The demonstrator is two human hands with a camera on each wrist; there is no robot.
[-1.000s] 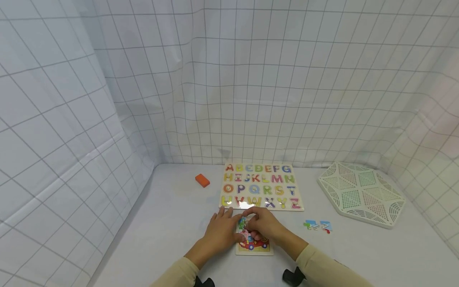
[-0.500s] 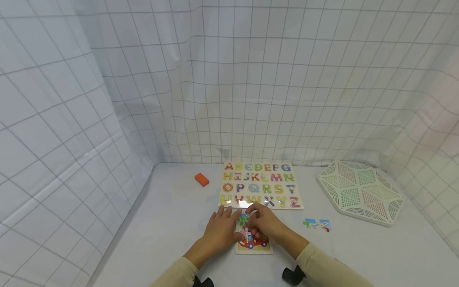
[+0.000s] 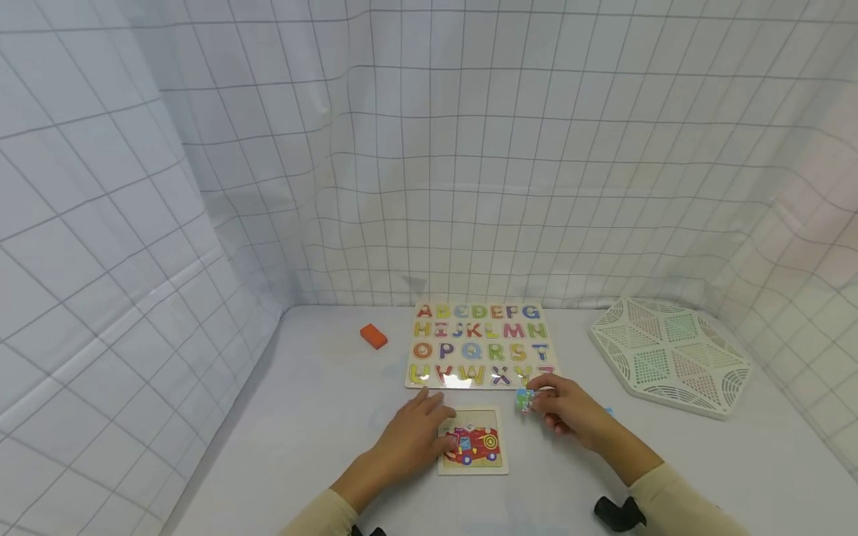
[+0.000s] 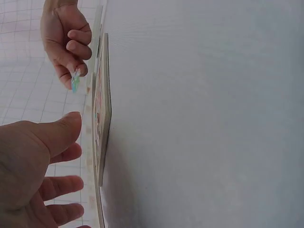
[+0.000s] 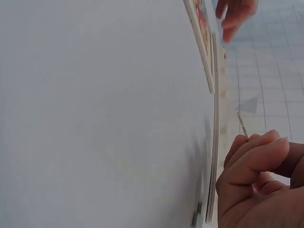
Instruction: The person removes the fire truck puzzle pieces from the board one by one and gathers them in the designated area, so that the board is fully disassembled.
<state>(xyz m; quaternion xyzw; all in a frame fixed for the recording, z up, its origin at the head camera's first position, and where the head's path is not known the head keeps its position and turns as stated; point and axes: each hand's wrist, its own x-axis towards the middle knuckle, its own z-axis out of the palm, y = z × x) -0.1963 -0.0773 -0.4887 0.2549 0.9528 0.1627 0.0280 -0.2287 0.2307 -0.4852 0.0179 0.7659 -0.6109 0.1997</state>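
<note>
A small puzzle piece (image 3: 524, 400), printed in blue, green and pink, is pinched between the thumb and fingers of my right hand (image 3: 573, 411), raised right of the puzzle board. In the left wrist view the same piece shows nearly edge-on. The square wooden puzzle board (image 3: 496, 417) has a red vehicle picture (image 3: 472, 444) in its lower part and a bare upper part. My left hand (image 3: 412, 439) lies over the board's left edge, fingers spread and thumb over the picture; in the left wrist view the thumb looks apart from the board.
Behind the puzzle board lies an alphabet board (image 3: 482, 342) with coloured letters. An orange block (image 3: 374, 336) sits at the back left. A white lattice tray (image 3: 673, 357) stands at the back right. Part of a blue piece (image 3: 608, 412) peeks out behind my right hand.
My right hand has moved right, off the board, taking the blue and green piece with it. The board's upper part now shows bare wood. My left hand stays nearly in place.
</note>
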